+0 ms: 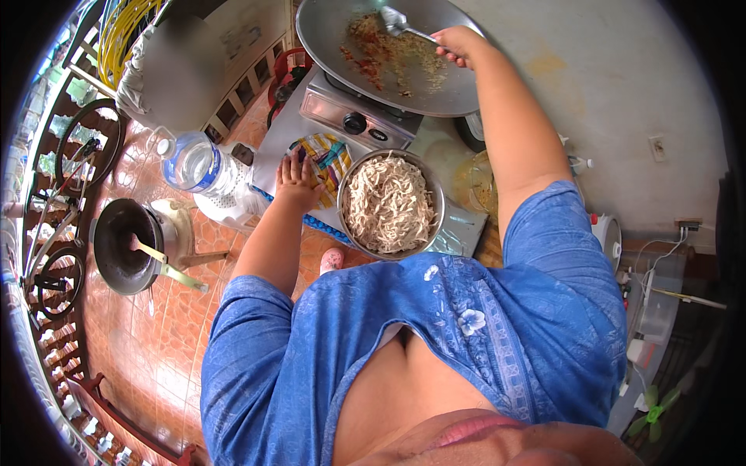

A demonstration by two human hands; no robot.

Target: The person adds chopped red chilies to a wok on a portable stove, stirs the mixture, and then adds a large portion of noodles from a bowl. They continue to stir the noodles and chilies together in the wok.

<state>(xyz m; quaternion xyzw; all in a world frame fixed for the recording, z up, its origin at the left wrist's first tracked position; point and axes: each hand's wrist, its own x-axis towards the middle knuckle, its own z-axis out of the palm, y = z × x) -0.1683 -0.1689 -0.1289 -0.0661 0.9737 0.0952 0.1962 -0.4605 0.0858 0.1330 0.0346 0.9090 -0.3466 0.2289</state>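
Note:
My right hand (pixel 460 48) grips the handle of a metal cooking spatula (pixel 396 22). The spatula's blade is in a large metal wok (pixel 326 36), among chopped, fried bits (pixel 382 49) partly coated in red. Under the wok stands a gas stove (pixel 326 108) with a black knob. My left hand (pixel 298 182) lies flat, fingers a little apart, on a multicoloured patchwork cloth (pixel 326 154) at the table's left side. Close to my body, a round metal bowl (pixel 440 204) holds a heap of pale shredded food (pixel 389 204), perhaps shredded meat.
A large water bottle (pixel 195 163) stands left of the table (pixel 280 143). Farther left, a dark pan (pixel 125 244) with a green-handled utensil (pixel 175 274) sits above the tiled floor (pixel 145 343). A glass container (pixel 482 183) is under my right arm. Another person (pixel 183 70) is at upper left.

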